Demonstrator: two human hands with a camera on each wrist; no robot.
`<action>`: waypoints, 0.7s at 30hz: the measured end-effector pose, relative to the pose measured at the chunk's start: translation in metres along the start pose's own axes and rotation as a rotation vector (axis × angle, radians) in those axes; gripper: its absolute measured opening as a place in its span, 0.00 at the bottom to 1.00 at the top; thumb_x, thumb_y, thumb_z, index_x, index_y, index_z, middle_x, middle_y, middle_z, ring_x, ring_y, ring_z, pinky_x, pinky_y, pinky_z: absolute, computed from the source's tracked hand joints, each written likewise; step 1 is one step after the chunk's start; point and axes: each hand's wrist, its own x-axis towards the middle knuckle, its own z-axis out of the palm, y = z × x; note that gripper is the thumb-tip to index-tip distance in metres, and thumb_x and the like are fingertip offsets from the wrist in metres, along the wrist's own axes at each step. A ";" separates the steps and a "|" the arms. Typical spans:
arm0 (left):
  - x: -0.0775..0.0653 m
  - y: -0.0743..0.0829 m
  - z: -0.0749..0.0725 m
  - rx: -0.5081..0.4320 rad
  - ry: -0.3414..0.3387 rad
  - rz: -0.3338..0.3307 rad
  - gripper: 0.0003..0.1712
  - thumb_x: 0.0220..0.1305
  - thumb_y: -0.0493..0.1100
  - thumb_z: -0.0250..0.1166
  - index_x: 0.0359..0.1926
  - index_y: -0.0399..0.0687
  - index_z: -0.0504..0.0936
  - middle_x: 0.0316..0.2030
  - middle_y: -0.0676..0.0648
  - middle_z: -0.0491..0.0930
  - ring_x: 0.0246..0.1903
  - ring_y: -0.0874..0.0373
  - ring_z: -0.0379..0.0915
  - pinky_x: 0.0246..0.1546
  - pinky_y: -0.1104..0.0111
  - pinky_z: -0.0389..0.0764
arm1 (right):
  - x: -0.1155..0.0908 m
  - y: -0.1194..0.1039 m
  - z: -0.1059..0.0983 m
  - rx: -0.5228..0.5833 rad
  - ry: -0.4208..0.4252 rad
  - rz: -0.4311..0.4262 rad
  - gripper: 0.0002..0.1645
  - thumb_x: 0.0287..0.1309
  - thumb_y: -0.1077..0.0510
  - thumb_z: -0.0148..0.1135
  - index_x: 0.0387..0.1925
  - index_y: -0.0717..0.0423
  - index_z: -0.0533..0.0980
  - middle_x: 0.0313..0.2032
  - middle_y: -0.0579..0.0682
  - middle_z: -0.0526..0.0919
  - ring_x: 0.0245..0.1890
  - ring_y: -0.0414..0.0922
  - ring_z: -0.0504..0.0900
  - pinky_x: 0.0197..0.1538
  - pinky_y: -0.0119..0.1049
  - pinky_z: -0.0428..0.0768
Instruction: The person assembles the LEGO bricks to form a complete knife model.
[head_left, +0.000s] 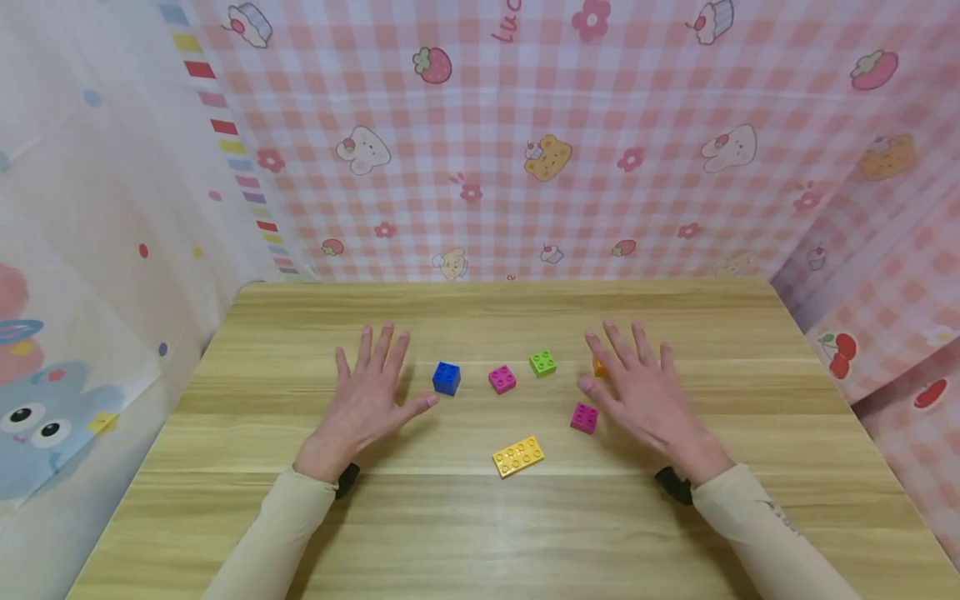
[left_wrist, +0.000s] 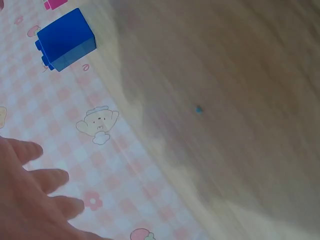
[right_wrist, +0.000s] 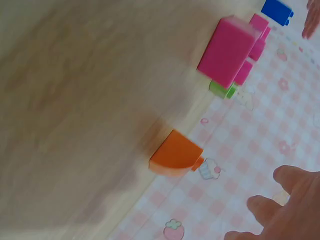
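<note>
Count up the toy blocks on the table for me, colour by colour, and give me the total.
Pink blocks: 2
Blue block: 1
Green block: 1
Yellow block: 1
Orange block: 1
Total: 6

On the bench (head_left: 450, 542), the leftmost brick (head_left: 446, 379) is sitting right of the left hand (head_left: 367, 406), a second brick (head_left: 502, 379) and third brick (head_left: 543, 363) are lying farther right, and the rightmost brick (head_left: 597, 367) is showing partly behind the right hand (head_left: 647, 398). Nearer, a fifth brick (head_left: 584, 418) is lying left of that hand, with the nearest brick (head_left: 518, 457) farther left.
</note>
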 end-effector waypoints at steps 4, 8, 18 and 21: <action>0.002 0.000 0.000 -0.030 -0.004 0.031 0.60 0.67 0.74 0.59 0.83 0.44 0.47 0.82 0.36 0.42 0.79 0.33 0.31 0.70 0.25 0.35 | -0.001 -0.007 0.003 -0.013 -0.005 -0.043 0.46 0.75 0.28 0.41 0.83 0.46 0.51 0.82 0.55 0.45 0.80 0.66 0.39 0.72 0.77 0.41; 0.004 0.000 0.000 -0.061 -0.020 0.053 0.58 0.68 0.71 0.60 0.83 0.44 0.48 0.81 0.36 0.44 0.80 0.35 0.33 0.71 0.27 0.38 | -0.001 -0.014 0.006 -0.027 -0.001 -0.095 0.47 0.74 0.28 0.45 0.82 0.47 0.53 0.82 0.55 0.48 0.80 0.65 0.41 0.73 0.76 0.44; 0.011 -0.001 0.001 -0.241 -0.104 0.123 0.56 0.69 0.70 0.61 0.83 0.46 0.49 0.82 0.40 0.46 0.80 0.40 0.37 0.76 0.37 0.47 | -0.006 -0.031 0.010 0.006 -0.009 -0.192 0.50 0.69 0.26 0.51 0.80 0.48 0.59 0.82 0.51 0.50 0.80 0.63 0.46 0.75 0.72 0.46; 0.015 -0.001 0.002 -0.290 -0.135 0.128 0.56 0.69 0.69 0.62 0.83 0.47 0.49 0.82 0.40 0.46 0.80 0.40 0.38 0.77 0.41 0.48 | -0.008 -0.038 0.011 0.020 -0.036 -0.214 0.51 0.68 0.24 0.51 0.81 0.47 0.58 0.82 0.50 0.49 0.81 0.60 0.45 0.76 0.71 0.46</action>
